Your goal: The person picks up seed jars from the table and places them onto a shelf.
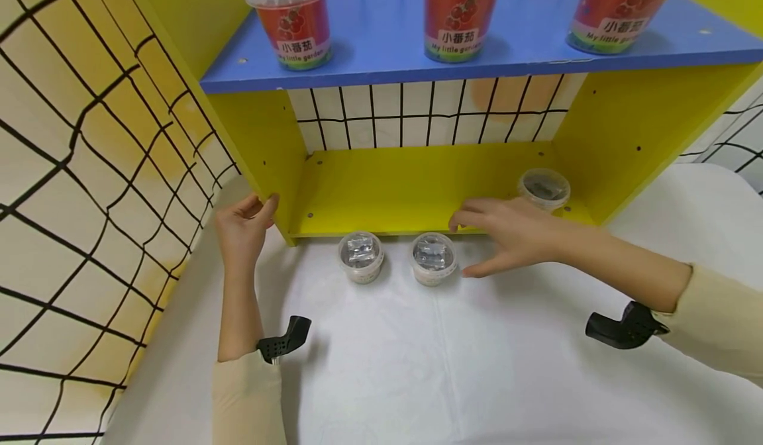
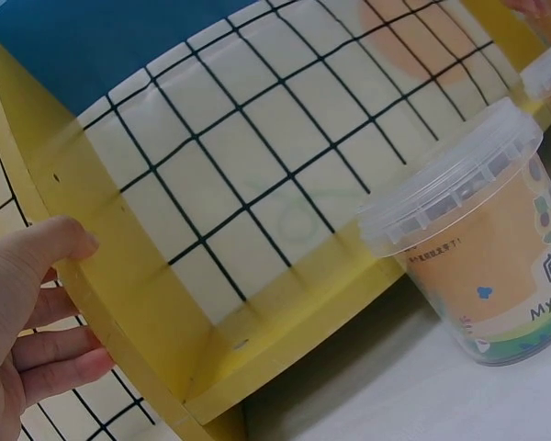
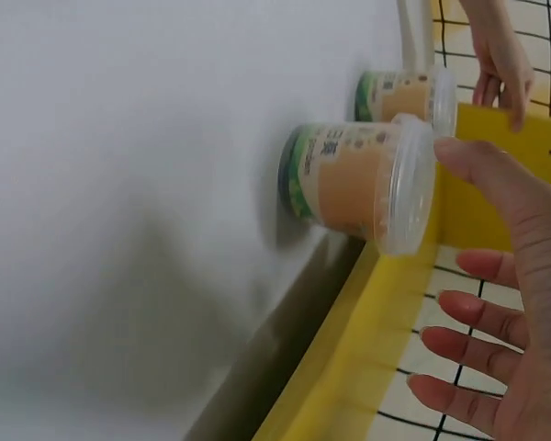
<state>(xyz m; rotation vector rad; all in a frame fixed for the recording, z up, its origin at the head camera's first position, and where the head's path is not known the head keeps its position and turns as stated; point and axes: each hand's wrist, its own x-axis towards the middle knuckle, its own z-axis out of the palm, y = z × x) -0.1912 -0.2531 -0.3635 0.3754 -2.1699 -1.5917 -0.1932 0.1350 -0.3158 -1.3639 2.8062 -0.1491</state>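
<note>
My left hand [image 1: 243,223] grips the front edge of the yellow shelf's left side panel [image 2: 101,303], thumb on the inner face and fingers around the outside. My right hand [image 1: 515,233] reaches in from the right with fingers spread and nothing between them. Its thumb [image 3: 496,175] is close to the lid of a clear-lidded plastic cup [image 1: 432,259] with an orange label. A similar cup [image 1: 361,257] stands upright to the left, also on the white table. A third lidded cup [image 1: 545,188] sits on the yellow bottom board, partly behind my right hand.
Several red-labelled cups, including a middle one [image 1: 459,21], stand in a row on the blue upper shelf [image 1: 375,38]. The yellow bottom board [image 1: 381,190] lies just behind the table cups. Grid-patterned cloth [image 1: 89,167] hangs at the left and back.
</note>
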